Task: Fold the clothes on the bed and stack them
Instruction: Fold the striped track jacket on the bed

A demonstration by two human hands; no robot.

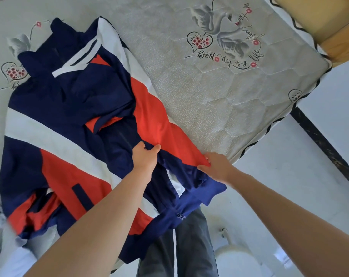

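A navy, red and white zip jacket (69, 120) lies spread across the left half of the bed, its collar pointing away from me and its hem hanging over the near edge. My left hand (145, 156) pinches a fold of navy cloth beside the zip, near the jacket's middle. My right hand (217, 166) grips the red and navy edge of the jacket's right side at the bed's edge. A blue cuff (211, 191) hangs just below that hand.
The grey quilted mattress (219, 100) with swan and heart prints fills the right half of the bed. A wooden headboard corner (329, 31) stands at the top right. White floor (289, 176) lies to the right, with a white round object (237, 260) near my legs.
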